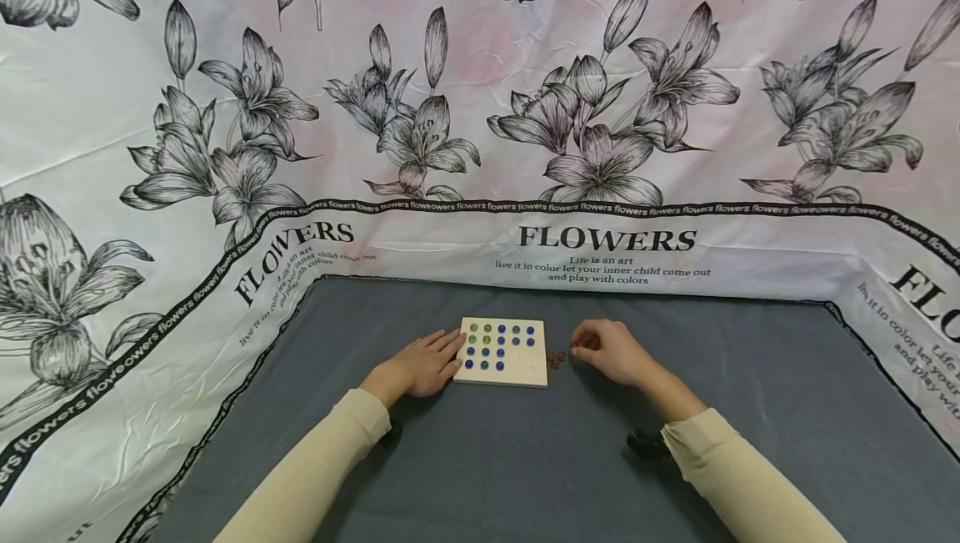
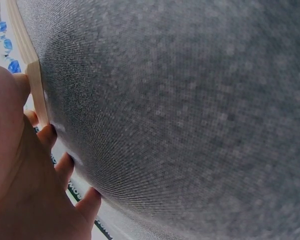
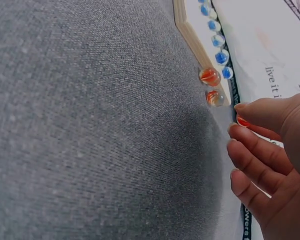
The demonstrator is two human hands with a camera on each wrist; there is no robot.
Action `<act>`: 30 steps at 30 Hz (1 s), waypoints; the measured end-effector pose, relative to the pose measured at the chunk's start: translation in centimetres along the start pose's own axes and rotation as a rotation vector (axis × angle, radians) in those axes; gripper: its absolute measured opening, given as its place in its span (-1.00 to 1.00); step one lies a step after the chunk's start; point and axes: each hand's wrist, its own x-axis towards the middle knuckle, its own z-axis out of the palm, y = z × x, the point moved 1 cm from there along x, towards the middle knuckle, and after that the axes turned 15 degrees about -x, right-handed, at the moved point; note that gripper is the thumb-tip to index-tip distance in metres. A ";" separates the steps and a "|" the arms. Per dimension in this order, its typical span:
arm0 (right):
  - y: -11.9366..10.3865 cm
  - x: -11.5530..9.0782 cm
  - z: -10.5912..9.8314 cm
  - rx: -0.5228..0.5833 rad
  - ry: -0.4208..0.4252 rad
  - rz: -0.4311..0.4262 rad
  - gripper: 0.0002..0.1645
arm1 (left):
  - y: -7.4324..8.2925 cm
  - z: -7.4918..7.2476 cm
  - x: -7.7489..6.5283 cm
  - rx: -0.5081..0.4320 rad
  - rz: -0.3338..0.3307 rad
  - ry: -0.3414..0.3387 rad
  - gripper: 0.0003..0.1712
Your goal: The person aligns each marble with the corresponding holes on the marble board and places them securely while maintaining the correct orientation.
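Note:
A pale wooden board (image 1: 517, 377) lies flat, with rows of green marbles (image 1: 474, 328) and blue marbles (image 1: 501, 353) in its hollows. Hollows at its near right corner hold no marble. My left hand (image 1: 426, 364) rests at the board's left side, fingers spread, with the thumb against the wooden edge (image 2: 37, 90) in the left wrist view. Right of the board, my right hand (image 1: 613, 351) pinches an orange-red marble (image 3: 243, 121) between thumb and index finger; its other fingers are loosely bent. Loose orange-red marbles (image 3: 210, 76) sit between this hand and the board.
Dark grey cloth (image 1: 480, 460) covers the table under the board and both hands. Behind and to the sides rises a white and pink sheet (image 1: 465, 251) printed with flowers and lettering. Black wrist devices (image 1: 647, 444) show beneath the sleeves.

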 end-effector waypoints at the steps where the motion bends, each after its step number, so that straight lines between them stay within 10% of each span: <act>1: -0.1 -0.1 0.0 0.003 0.002 0.000 -0.92 | 0.0 0.0 0.0 -0.003 0.000 0.001 -0.32; 30: -2.5 -1.1 -0.9 0.033 0.029 -0.076 -0.90 | 0.1 -0.3 0.3 -0.018 -0.013 -0.023 -0.31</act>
